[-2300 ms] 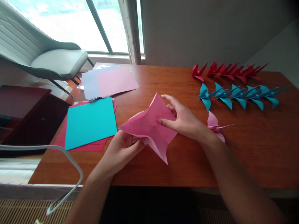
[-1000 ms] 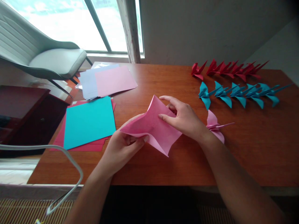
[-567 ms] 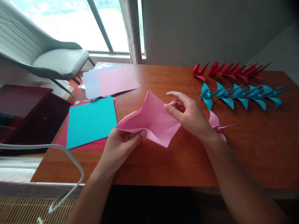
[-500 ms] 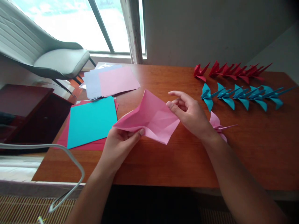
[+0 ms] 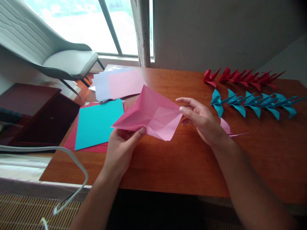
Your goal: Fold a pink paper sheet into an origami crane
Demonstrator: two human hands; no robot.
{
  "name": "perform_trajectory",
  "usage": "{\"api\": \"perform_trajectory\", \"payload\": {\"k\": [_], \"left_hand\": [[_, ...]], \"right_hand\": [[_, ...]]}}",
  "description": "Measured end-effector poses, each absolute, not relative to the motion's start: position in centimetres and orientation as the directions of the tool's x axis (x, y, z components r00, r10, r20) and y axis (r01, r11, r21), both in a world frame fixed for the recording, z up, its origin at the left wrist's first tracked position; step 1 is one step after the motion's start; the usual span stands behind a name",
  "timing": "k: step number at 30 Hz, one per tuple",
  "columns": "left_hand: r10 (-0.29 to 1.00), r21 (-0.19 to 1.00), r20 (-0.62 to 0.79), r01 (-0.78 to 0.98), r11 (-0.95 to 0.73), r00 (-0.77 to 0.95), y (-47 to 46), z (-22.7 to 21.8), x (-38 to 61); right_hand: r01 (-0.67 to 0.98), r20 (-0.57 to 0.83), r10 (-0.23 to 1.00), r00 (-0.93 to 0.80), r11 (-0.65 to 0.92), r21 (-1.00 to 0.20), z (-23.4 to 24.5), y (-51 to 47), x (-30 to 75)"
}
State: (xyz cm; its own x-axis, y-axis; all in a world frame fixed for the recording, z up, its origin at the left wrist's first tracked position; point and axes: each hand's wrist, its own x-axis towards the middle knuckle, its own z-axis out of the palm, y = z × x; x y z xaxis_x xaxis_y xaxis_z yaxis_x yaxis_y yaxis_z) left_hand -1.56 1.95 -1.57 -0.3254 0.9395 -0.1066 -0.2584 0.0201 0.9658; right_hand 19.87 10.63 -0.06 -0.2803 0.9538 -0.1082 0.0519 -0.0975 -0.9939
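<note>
A creased pink paper sheet [image 5: 151, 113] is lifted above the wooden table [image 5: 168, 159]. My left hand [image 5: 121, 148] pinches its near left edge between thumb and fingers. My right hand [image 5: 200, 119] pinches the sheet's right corner with thumb and forefinger, the other fingers curled loosely. A folded pink paper crane [image 5: 226, 127] lies on the table behind my right wrist, partly hidden by it.
A turquoise sheet [image 5: 99, 123] lies on red sheets at the left, with lilac and pink sheets [image 5: 117, 84] behind. Rows of red cranes [image 5: 242, 76] and turquoise cranes [image 5: 254, 103] sit at the back right. A chair [image 5: 59, 60] and a dark cabinet [image 5: 35, 111] stand left of the table.
The pink sheet has been opened out and lifted higher. My right hand slid from the middle of the sheet to its right corner. The view shifted slightly left.
</note>
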Motion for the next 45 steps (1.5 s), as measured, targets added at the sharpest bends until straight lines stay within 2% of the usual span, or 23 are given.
{"api": "perform_trajectory", "payload": {"k": [12, 19, 24, 27, 32, 36, 45], "left_hand": [[0.982, 0.983, -0.038, -0.183, 0.004, -0.184, 1.6, -1.6, -1.2], [0.990, 0.984, -0.039, -0.178, 0.014, -0.138, 1.6, -1.3, -1.0], [0.990, 0.978, -0.014, -0.209, -0.016, -0.139, 1.7, -1.6, -1.2], [0.994, 0.972, -0.003, -0.232, -0.023, -0.113, 1.7, -1.7, -1.2], [1.000, 0.972, -0.013, -0.233, 0.009, -0.016, 1.6, -1.2, -1.0], [1.000, 0.981, -0.027, -0.191, 0.026, -0.005, 1.5, -0.9, -1.0], [0.999, 0.982, -0.003, -0.189, 0.012, 0.047, 1.4, -2.2, -1.2]], "right_hand": [[0.187, 0.012, 0.982, -0.189, 0.048, -0.981, -0.6, 10.7, 19.8], [0.217, 0.051, 0.977, -0.209, 0.097, -0.971, -0.2, 10.4, 19.8], [0.174, 0.094, 0.951, -0.295, 0.150, -0.973, 0.0, 10.3, 19.8], [0.210, 0.116, 0.955, -0.272, 0.177, -0.962, -0.2, 10.3, 19.7], [0.301, 0.128, 0.969, -0.212, 0.189, -0.935, -0.3, 10.4, 19.6], [0.334, 0.140, 0.965, -0.220, 0.210, -0.919, -0.3, 10.4, 19.7], [0.324, 0.131, 0.968, -0.213, 0.196, -0.925, -0.1, 10.3, 19.6]]}}
